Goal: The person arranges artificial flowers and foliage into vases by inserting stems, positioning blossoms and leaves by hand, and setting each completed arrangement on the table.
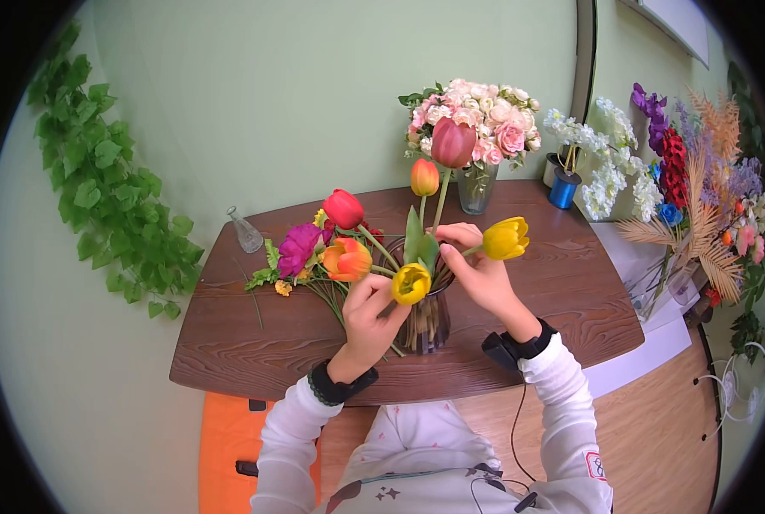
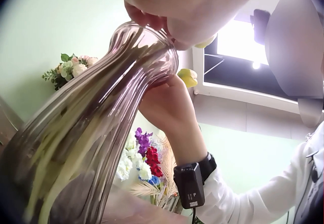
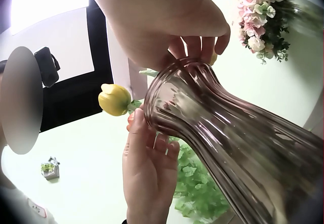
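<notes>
A ribbed, dusky glass vase (image 1: pixel 425 330) stands near the table's front edge, holding several tulips. My left hand (image 1: pixel 369 317) is at its left rim, thumb and fingers pinching under a front yellow tulip (image 1: pixel 411 283), whose bloom hides the fingertips. From the right, my right hand (image 1: pixel 487 281) curls its fingers and thumb among the stems, beside another yellow tulip (image 1: pixel 506 238). Red (image 1: pixel 344 208) and orange tulips (image 1: pixel 346 259) lean left; a dusky-pink tulip (image 1: pixel 453 143) rises highest. In the right wrist view, both hands meet the vase rim (image 3: pixel 152 100).
Loose flowers, including a purple bloom (image 1: pixel 301 248), lie left of the vase. A small clear bottle (image 1: pixel 245 231) stands behind them. At the back are a pink rose bouquet (image 1: pixel 511 128) and a blue ribbon spool (image 1: pixel 562 188). More flowers (image 1: pixel 674 163) crowd the right side.
</notes>
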The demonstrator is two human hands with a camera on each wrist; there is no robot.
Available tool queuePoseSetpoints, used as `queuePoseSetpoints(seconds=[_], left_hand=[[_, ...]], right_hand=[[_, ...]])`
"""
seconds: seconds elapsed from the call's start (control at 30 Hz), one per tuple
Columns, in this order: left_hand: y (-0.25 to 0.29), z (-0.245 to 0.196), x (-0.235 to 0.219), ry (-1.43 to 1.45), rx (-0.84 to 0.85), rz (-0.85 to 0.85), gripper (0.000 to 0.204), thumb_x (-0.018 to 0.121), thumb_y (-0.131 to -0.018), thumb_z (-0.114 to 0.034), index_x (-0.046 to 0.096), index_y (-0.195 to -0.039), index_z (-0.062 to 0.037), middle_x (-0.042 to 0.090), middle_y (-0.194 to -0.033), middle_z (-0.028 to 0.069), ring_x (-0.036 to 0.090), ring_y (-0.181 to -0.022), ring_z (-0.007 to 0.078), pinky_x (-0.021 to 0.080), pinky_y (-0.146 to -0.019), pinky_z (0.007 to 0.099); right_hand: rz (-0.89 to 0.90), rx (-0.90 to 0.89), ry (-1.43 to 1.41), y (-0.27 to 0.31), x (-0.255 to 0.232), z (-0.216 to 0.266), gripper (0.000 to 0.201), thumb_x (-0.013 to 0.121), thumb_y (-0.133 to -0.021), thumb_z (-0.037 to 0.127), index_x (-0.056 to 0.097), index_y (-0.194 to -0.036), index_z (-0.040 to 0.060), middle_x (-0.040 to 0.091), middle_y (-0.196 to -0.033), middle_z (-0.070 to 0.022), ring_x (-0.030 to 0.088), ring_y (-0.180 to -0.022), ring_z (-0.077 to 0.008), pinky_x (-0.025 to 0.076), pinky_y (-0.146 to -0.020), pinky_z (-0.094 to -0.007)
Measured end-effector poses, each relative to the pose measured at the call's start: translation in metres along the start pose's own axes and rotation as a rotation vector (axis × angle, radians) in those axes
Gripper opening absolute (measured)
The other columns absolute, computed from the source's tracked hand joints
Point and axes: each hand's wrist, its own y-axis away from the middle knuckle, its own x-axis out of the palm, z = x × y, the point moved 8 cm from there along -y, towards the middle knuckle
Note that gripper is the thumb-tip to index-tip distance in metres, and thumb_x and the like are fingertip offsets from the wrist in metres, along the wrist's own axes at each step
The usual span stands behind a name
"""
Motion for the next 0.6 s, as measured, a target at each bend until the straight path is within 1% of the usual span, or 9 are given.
queuePoseSetpoints(seconds=[0.1,0.17,0.3,0.4,0.47,0.6], left_hand=[[-0.004,-0.010,0.003,-0.080,0.024,-0.005,0.020,0.070,-0.063,0.001,0.064,-0.082,-0.0016,0.055,-0.081,0.0057,0.052,-0.072,0.0189,0.042,-0.063,0.0268],[-0.007,-0.016,0.005,-0.126,0.030,0.016,0.021,0.072,-0.062,-0.002,0.066,-0.082,-0.0034,0.055,-0.079,0.0034,0.052,-0.073,0.0187,0.040,-0.063,0.0278],[-0.016,-0.024,0.007,-0.103,0.090,0.014,0.022,0.072,-0.061,-0.002,0.066,-0.082,-0.0056,0.057,-0.082,0.0025,0.052,-0.075,0.0195,0.039,-0.065,0.0291],[-0.017,-0.028,0.010,-0.104,0.121,0.033,0.023,0.072,-0.060,-0.003,0.067,-0.082,-0.0069,0.058,-0.084,0.0015,0.052,-0.076,0.0200,0.038,-0.068,0.0306],[-0.018,-0.032,0.010,-0.187,0.149,0.037,0.023,0.072,-0.060,-0.005,0.067,-0.082,-0.0077,0.058,-0.084,0.0005,0.052,-0.078,0.0197,0.037,-0.069,0.0312],[-0.017,-0.031,0.013,-0.178,0.137,0.018,0.022,0.073,-0.060,-0.007,0.067,-0.081,-0.0080,0.057,-0.083,-0.0003,0.052,-0.078,0.0196,0.036,-0.071,0.0321]], right_hand=[[-0.032,0.010,-0.023,0.000,0.000,-0.005,0.016,0.055,-0.080,0.004,0.059,-0.095,0.0036,0.060,-0.091,-0.0072,0.053,-0.087,-0.0205,0.041,-0.079,-0.0324],[-0.022,-0.056,0.033,0.000,0.001,-0.001,0.014,0.055,-0.080,0.006,0.060,-0.094,0.0036,0.061,-0.089,-0.0073,0.053,-0.087,-0.0217,0.041,-0.079,-0.0330],[-0.013,-0.048,0.045,-0.001,0.002,-0.003,0.013,0.057,-0.081,0.008,0.061,-0.092,0.0034,0.061,-0.090,-0.0076,0.053,-0.088,-0.0221,0.041,-0.079,-0.0331],[0.008,0.007,0.050,-0.002,0.002,-0.005,0.012,0.059,-0.080,0.011,0.062,-0.090,0.0032,0.060,-0.087,-0.0077,0.053,-0.087,-0.0219,0.041,-0.078,-0.0326],[0.006,0.063,0.010,-0.001,0.002,-0.011,0.013,0.060,-0.080,0.012,0.062,-0.089,0.0028,0.059,-0.084,-0.0075,0.052,-0.087,-0.0219,0.041,-0.078,-0.0322],[0.008,0.075,0.011,0.000,0.002,-0.015,0.013,0.060,-0.080,0.013,0.062,-0.088,0.0022,0.058,-0.083,-0.0073,0.052,-0.086,-0.0217,0.041,-0.078,-0.0322]])
